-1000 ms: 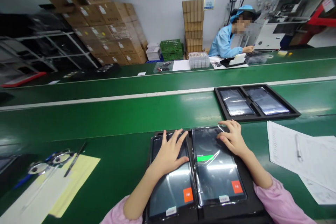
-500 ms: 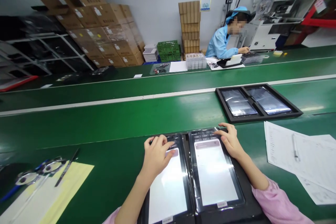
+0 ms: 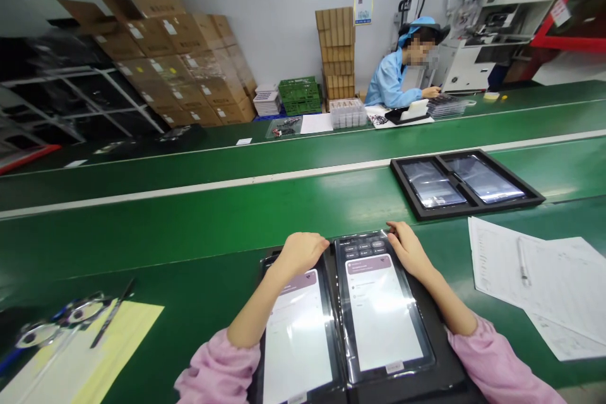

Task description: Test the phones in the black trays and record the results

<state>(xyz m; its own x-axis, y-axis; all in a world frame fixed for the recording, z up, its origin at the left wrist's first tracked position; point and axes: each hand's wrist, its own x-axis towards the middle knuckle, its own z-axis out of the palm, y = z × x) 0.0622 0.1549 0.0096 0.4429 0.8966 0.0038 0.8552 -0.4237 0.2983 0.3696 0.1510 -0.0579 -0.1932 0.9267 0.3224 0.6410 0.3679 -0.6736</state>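
Observation:
Two tablets with lit screens lie side by side in a black foam tray (image 3: pixel 447 353) in front of me. My left hand (image 3: pixel 302 252) arches over the top of the left tablet (image 3: pixel 298 334), its back covering part of that screen; most of its fingers are hidden. At the top right corner of the right tablet (image 3: pixel 381 315), my right hand (image 3: pixel 408 251) has its fingers bent close together around the edge. Both screens show a white page with a mauve banner; dark tiles are visible above the banner on the right one.
Beyond, a second black tray (image 3: pixel 416 211) holds two dark-screened tablets. Printed sheets (image 3: pixel 540 284) with a pen (image 3: pixel 523 262) lie at right. At left are yellow paper (image 3: pixel 137 322), a black pen (image 3: pixel 112 312) and tools. Across the line (image 3: pixel 189 202) sits a co-worker (image 3: pixel 391 79).
My left hand has moved from the left screen's upper part to its top edge, fingers folding out of sight. My right thumb has left the screen for the tablet's corner. The page text is now legible.

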